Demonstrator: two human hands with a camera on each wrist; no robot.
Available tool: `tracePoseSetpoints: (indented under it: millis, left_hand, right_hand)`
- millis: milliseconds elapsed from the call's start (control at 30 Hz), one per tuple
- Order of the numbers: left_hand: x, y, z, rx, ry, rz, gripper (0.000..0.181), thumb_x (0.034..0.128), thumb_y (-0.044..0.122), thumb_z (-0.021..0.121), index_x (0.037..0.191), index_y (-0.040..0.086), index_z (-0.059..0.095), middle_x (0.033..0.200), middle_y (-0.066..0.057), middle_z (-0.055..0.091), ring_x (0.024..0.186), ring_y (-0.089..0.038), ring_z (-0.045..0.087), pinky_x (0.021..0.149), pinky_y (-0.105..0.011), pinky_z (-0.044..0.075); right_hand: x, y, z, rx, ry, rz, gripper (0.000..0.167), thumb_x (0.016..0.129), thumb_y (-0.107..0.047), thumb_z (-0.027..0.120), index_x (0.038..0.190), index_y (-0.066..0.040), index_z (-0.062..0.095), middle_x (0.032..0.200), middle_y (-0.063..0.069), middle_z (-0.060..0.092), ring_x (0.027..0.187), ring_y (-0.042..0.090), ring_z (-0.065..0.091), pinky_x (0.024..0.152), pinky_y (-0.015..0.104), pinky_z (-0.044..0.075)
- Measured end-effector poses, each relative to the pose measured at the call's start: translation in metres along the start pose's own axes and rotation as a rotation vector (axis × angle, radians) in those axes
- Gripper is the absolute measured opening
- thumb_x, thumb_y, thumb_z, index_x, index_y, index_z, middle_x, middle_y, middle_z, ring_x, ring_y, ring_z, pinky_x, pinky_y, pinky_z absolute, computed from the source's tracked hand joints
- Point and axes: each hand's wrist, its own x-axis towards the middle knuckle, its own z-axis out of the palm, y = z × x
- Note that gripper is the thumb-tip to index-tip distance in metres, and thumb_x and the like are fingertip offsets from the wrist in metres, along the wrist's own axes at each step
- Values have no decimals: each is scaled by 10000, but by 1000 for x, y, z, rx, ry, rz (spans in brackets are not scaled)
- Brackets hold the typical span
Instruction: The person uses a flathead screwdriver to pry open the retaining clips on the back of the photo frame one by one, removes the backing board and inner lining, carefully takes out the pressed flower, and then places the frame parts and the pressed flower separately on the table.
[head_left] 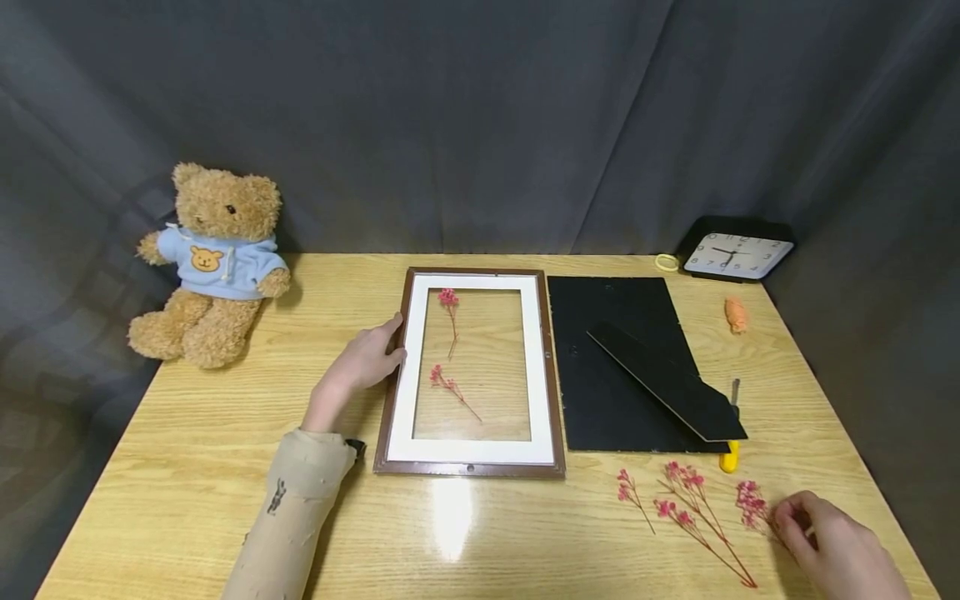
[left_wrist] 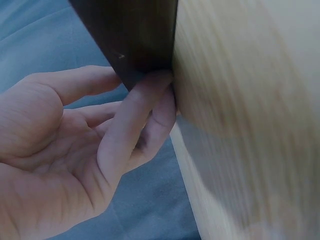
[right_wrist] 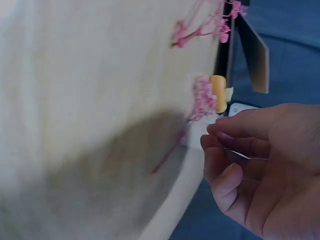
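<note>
A brown picture frame (head_left: 557, 392) with a white mat (head_left: 472, 450) lies on the table, two pink dried flower sprigs inside its window: one upper sprig (head_left: 448, 297), one lower sprig (head_left: 447, 384). My left hand (head_left: 367, 357) touches the frame's left side with its fingertips, also visible against the dark frame edge (left_wrist: 145, 35) in the left wrist view. At the lower right, my right hand (head_left: 840, 542) hovers by a bushy pink sprig (head_left: 750, 504), fingers loosely bent. In the right wrist view, that sprig (right_wrist: 203, 100) lies apart from the fingertips, its stem free.
Right of the frame lies a black backing board (head_left: 622, 417) with a raised stand flap (head_left: 667, 383), partly over a yellow-handled tool (head_left: 729, 458). More sprigs (head_left: 705, 517) lie in front. A teddy bear (head_left: 225, 258), clock (head_left: 738, 254), yellow ring (head_left: 666, 262) and orange item (head_left: 736, 315) are farther back.
</note>
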Motion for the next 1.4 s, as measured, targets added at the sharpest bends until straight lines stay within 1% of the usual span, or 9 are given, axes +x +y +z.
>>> tracePoseSetpoints:
  millis: [300,400,500,667,733,933,1033,1133,1400]
  left_hand:
    - [-3,1,0,6,5,8,665,1101,124,536,1640,-120,231,1645,-329,326,1415,-481,490,1153,-590,425]
    - [-2,1,2,7,9,7,662,1101,122,538,1642,-114,236,1643,-326,335,1311,-427,574,1093,-553,471]
    - [-2,1,2,2,7,5,668,1099,119,547,1644,-111,234,1582,-359,425,866,-323,605,892,-499,510]
    - [-2,1,2,2,-2,1,673,1101,121,550,1646,-109,228,1583,-359,423,806,-306,571,876,-485,500]
    - [-2,0,1,10,2,8,672,1097,120,552,1639,-121,236,1627,-344,349,944,-331,599,916,-491,495]
    - [5,-12,3,-32,11,21,698,1080,141,566,1645,-107,240,1592,-372,398,543,-164,401,643,-408,474]
    - [12,-24,9,-48,13,34,714,1080,168,577,1657,-83,239,1448,-372,558,481,-127,331,568,-384,447]
    - [19,-36,15,-39,27,49,726,1085,192,576,1662,-76,228,1103,-291,668,453,-102,325,523,-352,428]
    - [0,-2,1,-21,0,15,682,1094,116,558,1641,-119,226,1070,-337,639,472,-100,305,544,-329,420]
  right_hand:
    - [12,-44,-31,94,361,-139,60,969,37,704,935,58,660,774,84,674,619,163,586,490,276,454]
    - [20,-60,-43,130,416,-211,53,953,46,730,953,30,679,790,77,690,641,66,582,499,216,471]
    - [30,-77,-52,152,425,-280,102,927,46,772,976,11,689,798,47,695,645,0,559,528,162,479]
    - [48,-108,-58,127,429,-425,164,889,25,825,996,-11,706,785,4,686,628,66,551,529,253,496]
    - [58,-122,-60,109,427,-484,171,885,17,834,1001,-6,711,795,18,687,631,106,555,526,308,496]
    - [90,-169,-68,91,353,-596,140,923,-5,812,1023,11,714,885,107,719,692,200,626,601,429,563]
    - [103,-189,-67,91,312,-655,115,945,-20,796,1027,5,719,894,103,723,703,192,632,616,431,563]
    - [117,-206,-65,102,281,-694,97,964,-28,781,1034,7,724,872,90,716,691,177,622,602,404,541]
    - [148,-240,-53,153,213,-745,114,972,-8,769,1066,44,730,873,108,708,667,169,594,569,330,497]
